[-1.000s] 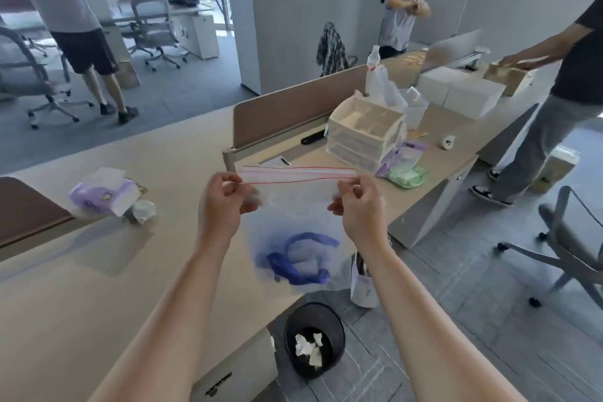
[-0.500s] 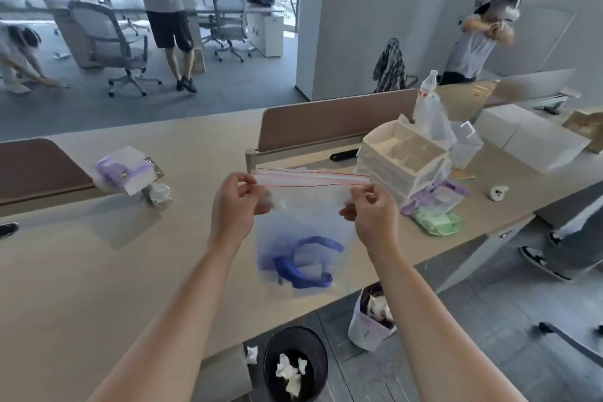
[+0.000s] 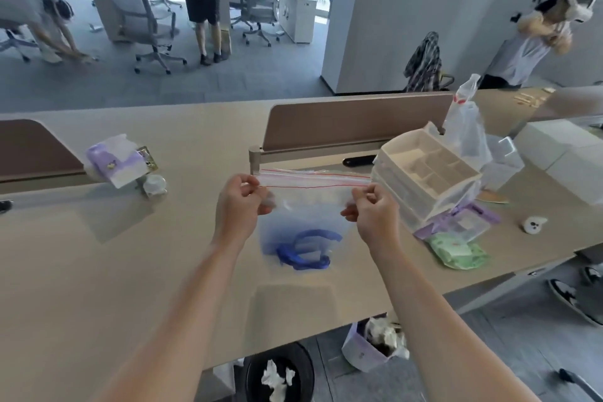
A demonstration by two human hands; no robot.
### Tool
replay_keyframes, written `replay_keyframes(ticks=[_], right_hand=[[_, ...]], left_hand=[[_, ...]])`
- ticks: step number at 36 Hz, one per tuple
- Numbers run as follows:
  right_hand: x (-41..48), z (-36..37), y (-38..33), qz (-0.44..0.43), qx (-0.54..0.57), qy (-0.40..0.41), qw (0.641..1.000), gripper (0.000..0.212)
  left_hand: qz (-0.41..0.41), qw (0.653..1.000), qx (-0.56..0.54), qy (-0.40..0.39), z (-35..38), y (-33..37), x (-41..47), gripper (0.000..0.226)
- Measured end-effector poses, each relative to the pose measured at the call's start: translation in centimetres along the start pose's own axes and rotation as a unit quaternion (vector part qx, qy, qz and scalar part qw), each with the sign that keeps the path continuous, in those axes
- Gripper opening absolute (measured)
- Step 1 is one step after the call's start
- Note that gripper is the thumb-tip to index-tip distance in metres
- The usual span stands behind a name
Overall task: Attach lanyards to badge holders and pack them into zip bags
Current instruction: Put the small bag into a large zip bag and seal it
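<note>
Fingers (image 3: 249,182) of our left hand (image 3: 239,206) curl and pinch the zip bag (image 3: 306,206) at its top left corner. Right hand (image 3: 372,215) pinches the top right corner. We see the bag stretched between them, above the worktop (image 3: 98,271). Below the fingers, a coiled blue lanyard (image 3: 303,248) lies in the bag's bottom. Right of the fingers: white tray (image 3: 424,170). Well left: tissue pack (image 3: 114,160).

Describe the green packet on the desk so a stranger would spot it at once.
Start at the long beige desk and find the stacked white plastic organiser trays on its right side. Just in front of them, near the desk's edge, lies the flat pale green packet, the only green thing there.
</note>
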State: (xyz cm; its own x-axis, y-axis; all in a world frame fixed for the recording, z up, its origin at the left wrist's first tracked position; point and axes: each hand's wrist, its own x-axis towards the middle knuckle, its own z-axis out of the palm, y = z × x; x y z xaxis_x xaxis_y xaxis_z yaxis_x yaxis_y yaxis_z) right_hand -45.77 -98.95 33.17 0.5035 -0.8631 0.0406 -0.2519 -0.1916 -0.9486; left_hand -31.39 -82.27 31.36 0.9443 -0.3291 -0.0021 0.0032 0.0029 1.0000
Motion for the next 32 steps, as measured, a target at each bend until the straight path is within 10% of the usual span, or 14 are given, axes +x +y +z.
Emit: replay_keyframes(ticks=[32], right_hand=[[8.7,-2.6,12.9,0.089,0.007,-0.203,0.975,0.017]], left_hand=[[-0.138,0.984,0.033,0.11,8.2,-9.9,-3.9,0.021]])
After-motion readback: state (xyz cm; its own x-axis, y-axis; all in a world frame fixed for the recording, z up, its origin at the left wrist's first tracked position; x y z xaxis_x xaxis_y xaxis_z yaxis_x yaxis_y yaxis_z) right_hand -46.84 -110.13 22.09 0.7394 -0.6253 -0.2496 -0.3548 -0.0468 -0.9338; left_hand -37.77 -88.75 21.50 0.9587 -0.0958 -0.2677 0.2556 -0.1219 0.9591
